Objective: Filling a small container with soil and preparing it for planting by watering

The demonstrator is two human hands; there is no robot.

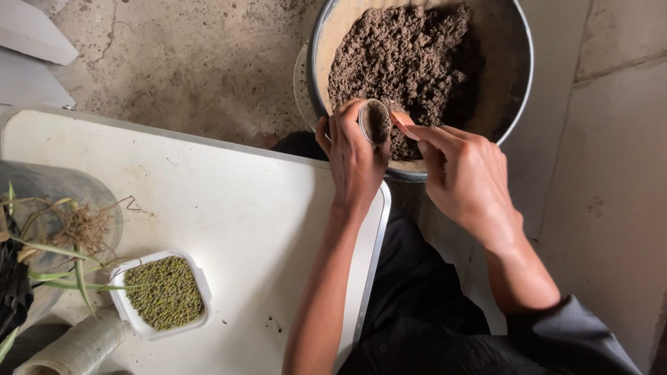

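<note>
Gripping the small cup (375, 122) upright in the left hand (354, 160), right hand (462, 173) fingers pinching an orange scoop (401, 119), should keep soil (403, 62) falling over the metal basin (511, 111).

The top of the big metal bowl (522, 83) was cut off by the picture's edge. The left hand (354, 156) hid most of the small cup (375, 121). The tool in the right hand (462, 177) barely showed (just an orange tip). The roll (76, 347) was cut off.
</note>
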